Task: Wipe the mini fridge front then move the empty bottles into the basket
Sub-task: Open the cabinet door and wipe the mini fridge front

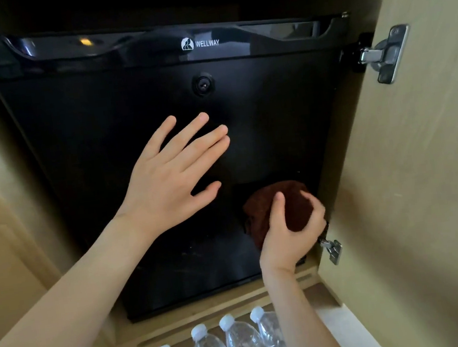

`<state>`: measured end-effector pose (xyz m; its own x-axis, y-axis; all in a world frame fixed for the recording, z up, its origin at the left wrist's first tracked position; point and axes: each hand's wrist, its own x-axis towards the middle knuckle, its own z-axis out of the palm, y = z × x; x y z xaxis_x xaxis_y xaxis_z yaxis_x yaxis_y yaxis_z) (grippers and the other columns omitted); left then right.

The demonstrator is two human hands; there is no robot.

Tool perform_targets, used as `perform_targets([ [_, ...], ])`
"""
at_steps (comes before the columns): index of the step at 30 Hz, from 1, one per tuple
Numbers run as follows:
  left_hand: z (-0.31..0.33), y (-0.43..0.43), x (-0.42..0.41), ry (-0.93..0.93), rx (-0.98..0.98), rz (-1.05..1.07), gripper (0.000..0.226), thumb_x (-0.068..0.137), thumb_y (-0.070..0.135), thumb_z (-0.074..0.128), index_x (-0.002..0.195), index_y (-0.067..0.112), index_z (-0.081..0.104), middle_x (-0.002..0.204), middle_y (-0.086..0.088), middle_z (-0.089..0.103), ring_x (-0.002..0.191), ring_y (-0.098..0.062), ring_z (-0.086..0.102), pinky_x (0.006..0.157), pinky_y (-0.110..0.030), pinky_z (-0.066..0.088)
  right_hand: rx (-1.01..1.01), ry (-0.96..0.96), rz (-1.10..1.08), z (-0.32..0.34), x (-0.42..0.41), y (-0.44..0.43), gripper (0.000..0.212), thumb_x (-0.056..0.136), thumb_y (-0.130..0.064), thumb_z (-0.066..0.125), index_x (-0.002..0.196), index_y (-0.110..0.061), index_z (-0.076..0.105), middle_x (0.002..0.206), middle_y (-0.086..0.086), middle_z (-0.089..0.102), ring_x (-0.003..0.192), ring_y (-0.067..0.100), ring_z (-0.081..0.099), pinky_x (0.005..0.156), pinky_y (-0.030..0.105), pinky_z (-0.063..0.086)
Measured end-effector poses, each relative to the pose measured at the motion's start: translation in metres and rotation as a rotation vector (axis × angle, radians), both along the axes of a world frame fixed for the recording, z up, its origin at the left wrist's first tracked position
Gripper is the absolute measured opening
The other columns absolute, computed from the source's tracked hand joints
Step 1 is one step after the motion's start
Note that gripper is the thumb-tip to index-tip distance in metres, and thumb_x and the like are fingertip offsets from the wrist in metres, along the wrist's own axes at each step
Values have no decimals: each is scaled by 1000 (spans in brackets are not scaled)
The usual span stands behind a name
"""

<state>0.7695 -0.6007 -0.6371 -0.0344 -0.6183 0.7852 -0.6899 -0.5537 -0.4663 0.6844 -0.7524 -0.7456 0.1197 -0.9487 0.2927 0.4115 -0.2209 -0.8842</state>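
A black mini fridge [102, 125] with a closed door fills the cabinet opening. My left hand [171, 174] lies flat on the middle of the door, fingers spread, holding nothing. My right hand [286, 235] grips a bunched dark brown cloth [276, 199] and presses it against the door's lower right corner. Several clear plastic bottles [236, 346] with white caps stand in a row on the floor below the fridge, partly cut off by the frame's bottom edge. No basket is in view.
The wooden cabinet door [428, 179] stands open on the right, with metal hinges [385, 54] at top and bottom. A wooden cabinet frame [0, 176] borders the fridge on the left. A wooden base ledge [215, 312] runs under the fridge.
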Motion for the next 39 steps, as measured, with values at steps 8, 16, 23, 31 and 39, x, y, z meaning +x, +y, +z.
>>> perform_targets([
  [8, 0, -3, -4, 29, -12, -7, 59, 90, 37, 63, 144, 16, 51, 152, 2, 46, 148, -22, 31, 124, -47, 15, -201, -49, -2, 56, 0, -17, 37, 82, -23, 80, 115, -18, 64, 114, 9, 55, 99, -13, 53, 76, -2, 41],
  [16, 1, -1, -4, 37, 1, 9, 59, 91, 37, 62, 146, 16, 49, 153, 2, 45, 149, -22, 29, 124, -48, 14, 142, 15, 1, -16, -8, -23, 35, 88, -31, 75, 119, -23, 61, 121, 4, 59, 106, 1, 58, 80, 14, 51],
  [23, 1, -4, -7, 56, -4, 2, 59, 90, 36, 61, 144, 16, 51, 152, 1, 47, 149, -23, 31, 124, -49, 14, -65, -39, 0, 58, -6, -35, 37, 84, -23, 78, 118, -17, 64, 114, 7, 57, 96, -15, 53, 72, -2, 41],
  [31, 0, -5, -3, 42, -12, -17, 60, 89, 35, 62, 145, 17, 50, 153, 4, 43, 150, -21, 28, 123, -49, 13, -291, -70, -40, 87, 6, -25, 35, 85, -26, 79, 116, -23, 63, 115, 8, 53, 100, -8, 53, 77, 1, 43],
  [39, 1, -5, -6, 72, -1, -13, 62, 88, 35, 63, 146, 18, 49, 153, 5, 44, 150, -20, 28, 124, -48, 12, 167, 66, 32, -6, -21, -20, 34, 89, -28, 73, 121, -25, 61, 122, 8, 58, 101, 4, 58, 69, 2, 46],
])
